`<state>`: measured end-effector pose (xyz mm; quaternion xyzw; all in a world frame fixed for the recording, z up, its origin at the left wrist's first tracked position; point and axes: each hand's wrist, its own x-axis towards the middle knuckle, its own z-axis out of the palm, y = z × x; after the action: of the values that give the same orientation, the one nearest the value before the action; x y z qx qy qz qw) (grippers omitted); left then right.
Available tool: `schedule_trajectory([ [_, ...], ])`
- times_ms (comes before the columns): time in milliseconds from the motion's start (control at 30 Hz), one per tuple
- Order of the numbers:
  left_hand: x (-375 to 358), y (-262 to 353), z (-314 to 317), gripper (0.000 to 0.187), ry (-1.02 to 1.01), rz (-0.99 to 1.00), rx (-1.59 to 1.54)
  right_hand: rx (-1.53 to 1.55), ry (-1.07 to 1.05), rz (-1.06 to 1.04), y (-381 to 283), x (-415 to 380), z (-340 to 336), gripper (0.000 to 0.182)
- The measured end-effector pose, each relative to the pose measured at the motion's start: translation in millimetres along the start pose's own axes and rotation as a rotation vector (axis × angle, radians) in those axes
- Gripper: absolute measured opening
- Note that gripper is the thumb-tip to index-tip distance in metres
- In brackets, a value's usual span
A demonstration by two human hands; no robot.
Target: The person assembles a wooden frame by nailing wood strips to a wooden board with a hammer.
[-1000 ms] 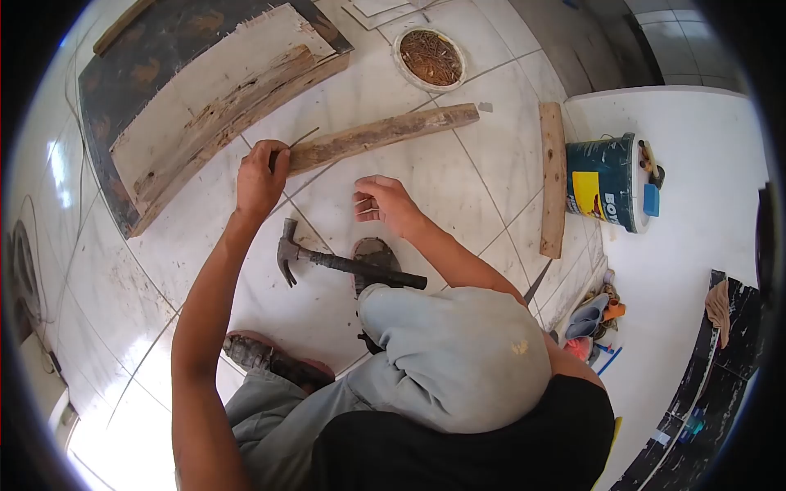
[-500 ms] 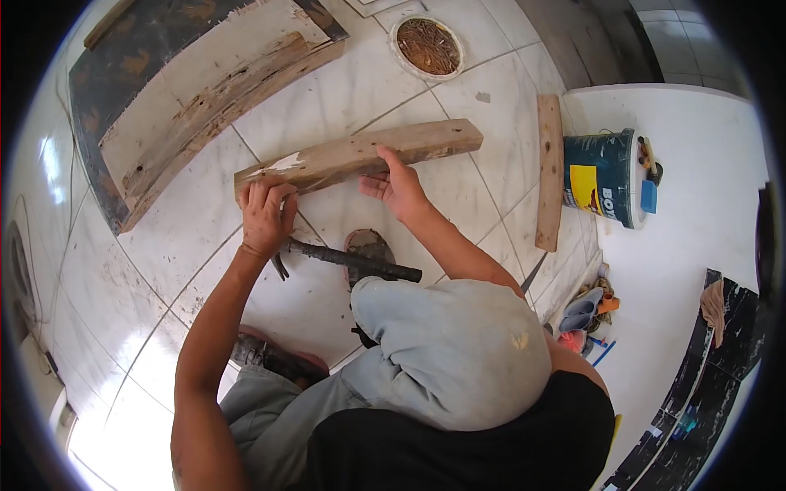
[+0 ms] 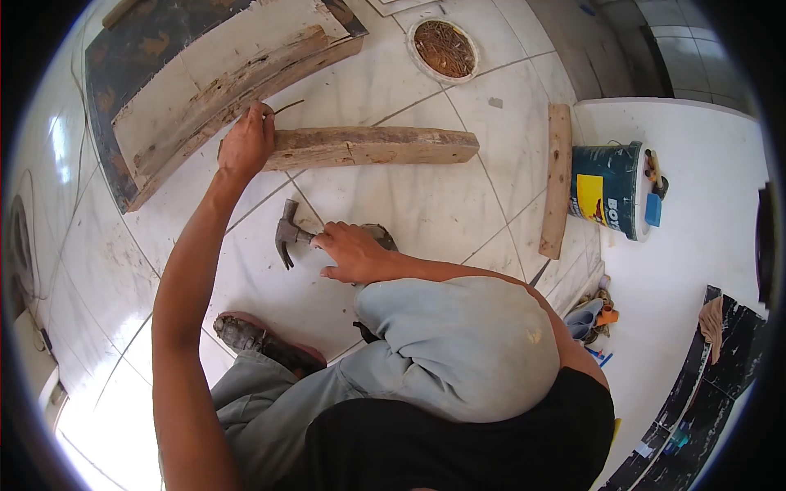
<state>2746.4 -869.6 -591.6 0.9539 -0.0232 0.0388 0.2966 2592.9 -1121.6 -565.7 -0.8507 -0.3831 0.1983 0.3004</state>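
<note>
A short wooden beam (image 3: 377, 147) lies across the floor, a narrow, rough side facing up. My left hand (image 3: 248, 141) is closed around its left end, which it mostly covers. A thin, dark, nail-like piece (image 3: 289, 106) sticks out beside my left fingertips; whether they touch it is unclear. Below the beam is a claw hammer (image 3: 288, 233), its metal head on the tiles. My right hand (image 3: 354, 252) is closed over the hammer's handle just behind the head, hiding most of the handle.
A larger piece of wood (image 3: 237, 90) lies on a dark panel (image 3: 102, 82) at upper left. A round tub of nail-like pieces (image 3: 443, 51) stands at the top. At right are a narrow plank (image 3: 557, 180) and a paint bucket (image 3: 606, 190). My shoe (image 3: 262, 340) rests below the hammer.
The beam has been turned onto another side. My left hand has shifted up around its end, where the thin piece now shows. My right hand has left the beam and taken the hammer.
</note>
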Motion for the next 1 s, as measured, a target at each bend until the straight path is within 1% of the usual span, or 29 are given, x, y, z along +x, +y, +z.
schedule_trajectory([
  [33, 4.1, 0.9, -2.5, 0.017, -0.030, -0.077, 0.019, -0.001, 0.001, 0.003, 0.9, -0.1, 6.0, 0.034],
  [67, 7.1, 1.3, -3.5, 0.017, -0.059, -0.151, 0.038, -0.063, 0.022, 0.095, 0.7, 0.6, 8.7, 0.032],
  [100, 8.4, 1.7, -5.2, 0.017, -0.056, -0.146, 0.034, -0.129, 0.043, 0.186, 2.6, 1.3, 8.8, 0.031],
  [133, 6.7, 0.2, -9.0, 0.017, -0.028, -0.184, 0.057, -0.134, 0.046, 0.189, 6.3, -0.2, 10.8, 0.031],
  [167, 4.0, -4.1, -11.9, 0.018, 0.003, -0.225, 0.080, -0.113, -0.062, 0.191, 12.3, -2.5, 14.2, 0.030],
  [200, -1.8, -10.5, -15.1, 0.016, 0.108, -0.159, 0.065, -0.090, -0.170, 0.191, 15.0, -2.2, 13.6, 0.030],
  [233, -5.9, -17.6, -17.8, 0.016, 0.106, -0.161, 0.064, -0.089, -0.173, 0.191, 17.8, -3.3, 13.2, 0.030],
  [300, -17.7, -34.5, -21.8, 0.015, 0.282, -0.022, 0.083, 0.170, -0.214, 0.339, 15.4, -2.6, -3.8, 0.038],
  [333, -24.1, -42.0, -22.6, 0.015, 0.310, -0.016, 0.106, 0.174, -0.225, 0.329, 13.2, -2.6, -17.2, 0.038],
  [400, -30.4, -40.0, -29.2, 0.015, 0.278, -0.057, 0.127, 0.525, -0.251, 0.363, 1.3, -2.0, -66.3, 0.037],
  [467, -38.2, -29.1, -33.3, 0.015, 0.246, -0.119, 0.139, 0.880, -0.179, 0.372, -12.8, 1.0, -116.8, 0.037],
  [500, -35.7, -20.0, -35.0, 0.014, 0.273, 0.092, 0.077, 0.978, -0.065, 0.394, -20.7, -0.1, -133.4, 0.041],
  [533, -33.8, -8.3, -35.0, 0.014, 0.301, 0.308, 0.014, 1.043, -0.032, 0.470, -22.3, -1.9, -146.6, 0.041],
  [567, -34.7, 7.4, -33.8, 0.015, 0.182, 0.282, -0.114, 1.102, 0.002, 0.544, -21.0, -1.9, -156.7, 0.042],
  [600, -34.9, 19.2, -29.2, 0.014, 0.116, 0.316, -0.158, 1.092, -0.012, 0.541, -13.9, -3.0, -157.1, 0.042],
  [633, -35.4, 26.1, -26.2, 0.014, 0.049, 0.353, -0.202, 1.014, 0.075, 0.626, -2.1, -5.6, -152.1, 0.042],
  [667, -37.1, 21.5, -17.1, 0.014, 0.061, 0.344, -0.204, 0.930, 0.161, 0.707, 5.1, -6.0, -150.1, 0.043],
  [733, -43.5, 10.9, 6.6, 0.014, 0.162, 0.493, -0.202, 0.899, 0.172, 0.692, 2.7, -10.9, -148.8, 0.043],
  [800, -42.3, 12.0, 5.1, 0.014, 0.158, 0.442, -0.212, 0.874, 0.192, 0.682, 0.2, -15.6, -145.9, 0.043],
  [867, -45.6, 13.3, 6.7, 0.015, 0.138, 0.397, -0.231, 0.797, 0.246, 0.530, -5.0, -23.5, -138.9, 0.042],
  [1000, -41.2, 12.7, 6.9, 0.012, 0.180, 0.421, -0.225, 0.725, 0.186, 0.562, 7.9, -8.0, -105.5, 0.041],
])
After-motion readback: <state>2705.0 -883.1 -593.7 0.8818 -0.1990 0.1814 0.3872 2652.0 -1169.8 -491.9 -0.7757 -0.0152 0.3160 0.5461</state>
